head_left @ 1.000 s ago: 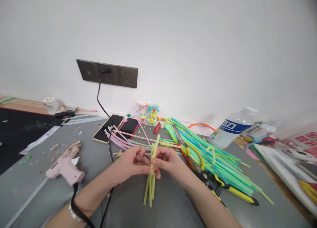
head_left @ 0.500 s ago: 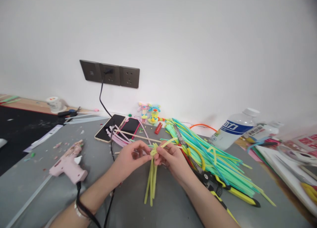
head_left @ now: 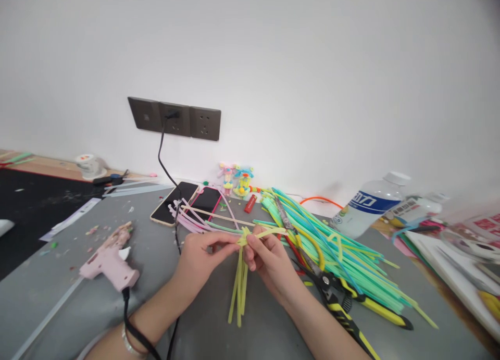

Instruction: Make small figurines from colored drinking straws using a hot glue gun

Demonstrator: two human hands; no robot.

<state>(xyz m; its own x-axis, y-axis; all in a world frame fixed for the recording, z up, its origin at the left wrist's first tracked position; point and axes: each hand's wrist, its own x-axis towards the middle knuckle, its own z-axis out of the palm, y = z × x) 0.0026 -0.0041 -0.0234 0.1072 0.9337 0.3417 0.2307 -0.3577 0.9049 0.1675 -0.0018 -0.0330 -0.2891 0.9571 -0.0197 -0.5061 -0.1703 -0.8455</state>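
Observation:
Several yellow pipe cleaners (head_left: 239, 287) hang as a small bundle between my hands, with a bent or knotted part at the top. My left hand (head_left: 209, 253) pinches the bundle's top from the left between thumb and forefinger. From the other side, my right hand (head_left: 269, 253) has thumb and fingers closed on the same top part. One yellow strand sticks out to the right above the right fingers. Just beyond my right hand lie scissors (head_left: 310, 240) with yellow and red handles and black-and-yellow pliers (head_left: 332, 292), beside a pile of green and blue pipe cleaners (head_left: 363, 266).
A pink glue gun (head_left: 111, 263) lies at left, its black cable passing by my left forearm. Two phones (head_left: 172, 206) and lilac pipe cleaners (head_left: 185, 220) lie behind my hands. Small figures (head_left: 242, 182) stand by the wall. A bottle (head_left: 363, 209) stands at right.
The upright yellow end at the bundle's top is now bent over and points right. Both hands stay at the top, my left fingers now pinching closer together. The view shifted slightly.

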